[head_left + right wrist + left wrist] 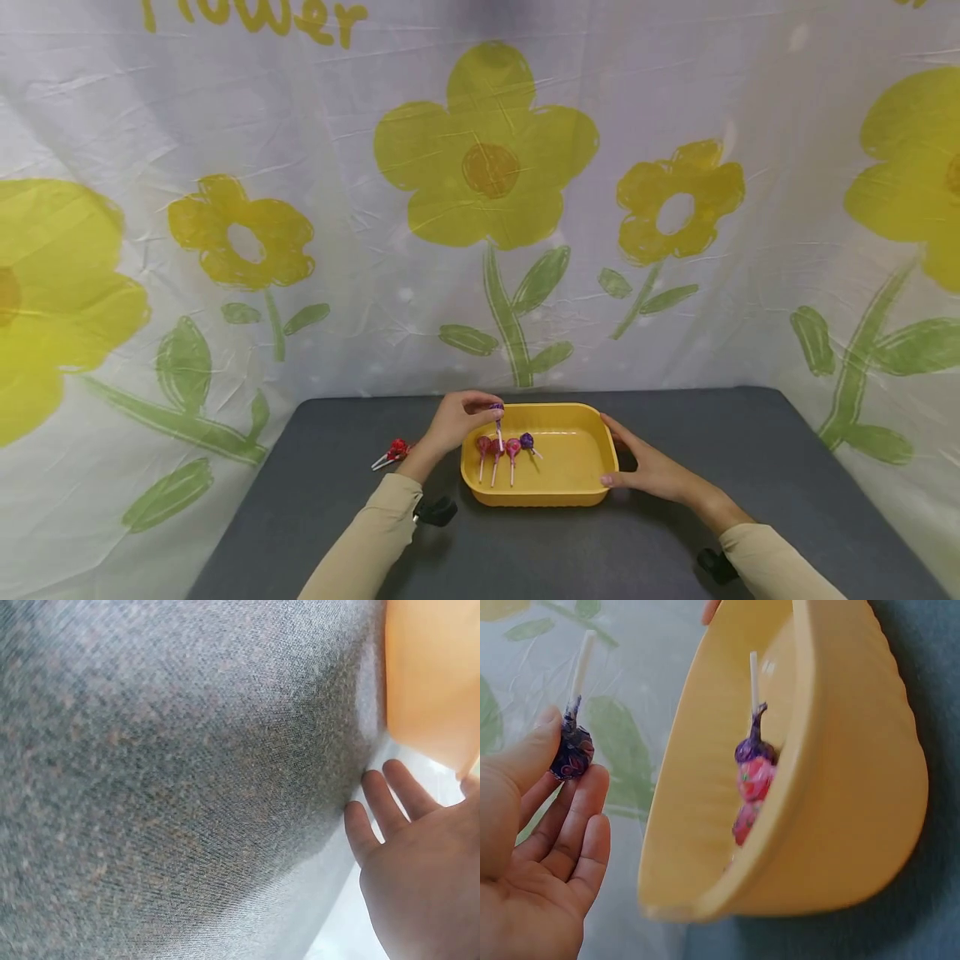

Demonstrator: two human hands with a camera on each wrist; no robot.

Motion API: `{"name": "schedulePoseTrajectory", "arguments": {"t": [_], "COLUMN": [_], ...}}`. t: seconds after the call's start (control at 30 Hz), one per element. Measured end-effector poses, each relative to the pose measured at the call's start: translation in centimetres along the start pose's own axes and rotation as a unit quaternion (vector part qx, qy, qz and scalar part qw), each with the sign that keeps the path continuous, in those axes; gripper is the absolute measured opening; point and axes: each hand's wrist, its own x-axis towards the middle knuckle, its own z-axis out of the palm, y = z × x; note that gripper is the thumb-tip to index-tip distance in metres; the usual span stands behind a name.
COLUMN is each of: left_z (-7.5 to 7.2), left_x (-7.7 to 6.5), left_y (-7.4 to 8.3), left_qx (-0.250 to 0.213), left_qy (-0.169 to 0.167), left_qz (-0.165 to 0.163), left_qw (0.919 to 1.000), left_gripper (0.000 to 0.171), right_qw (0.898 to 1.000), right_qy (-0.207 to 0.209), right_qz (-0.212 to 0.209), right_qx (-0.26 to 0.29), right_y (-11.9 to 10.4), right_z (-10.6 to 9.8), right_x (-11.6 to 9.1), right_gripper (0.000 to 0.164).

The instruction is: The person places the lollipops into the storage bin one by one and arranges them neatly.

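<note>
My left hand (459, 421) pinches a purple-wrapped lollipop (574, 754) by its head between thumb and fingertips. In the head view it hangs over the left back part of a yellow tray (577, 498), white stick pointing down. Inside the tray, several lollipops lie in a row along the left: pinkish-red ones (513, 448) with sticks toward me, then a purple one (527, 441) with its stick slanting right. At the tray's right end my right hand (651, 471) is spread, thumb and a finger touching the rim. Its other fingers (384, 806) extend fairly straight in the right wrist view.
Red lollipops (397, 450) lie together on the dark grey table (337, 500), left of the tray beside my left forearm. A pale curtain (360, 333) printed with yellow flowers hangs behind the table and along both sides. Each wrist carries a black device (437, 511).
</note>
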Motion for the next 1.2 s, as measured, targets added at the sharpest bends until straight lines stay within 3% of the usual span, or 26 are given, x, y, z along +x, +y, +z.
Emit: {"name": "schedulePoseTrajectory", "arguments": {"t": [0.23,0.47,0.67,0.97,1.2], "left_z": [1.8,3.4,4.3,4.9,5.3], "left_x": [1.0,2.0,2.7,3.9,4.6], "left_y": [0.2,0.4,0.3,0.0,0.2], "left_qx": [-0.019,-0.002,-0.021,-0.044,-0.065], "left_qy": [-0.017,-0.007,-0.016,-0.058,-0.108], "left_qz": [-0.003,-0.012,-0.025,-0.052,-0.080], "left_qw": [0.9997,0.9999,0.9993,0.9960,0.9888], "left_gripper": [0.026,0.026,0.025,0.026,0.025], "right_qw": [1.000,1.000,1.000,1.000,1.000], "right_qy": [0.001,-0.001,-0.001,0.001,0.006], "right_qz": [0.000,0.006,0.006,0.008,0.014], "right_qx": [-0.001,0.002,-0.001,-0.005,-0.009], "right_y": [0.2,0.2,0.0,0.2,0.1], "right_z": [-0.1,-0.1,-0.1,0.1,0.3], "right_x": [0.0,0.0,0.0,-0.2,-0.2], "right_gripper": [0.100,0.099,0.100,0.101,0.100]}}
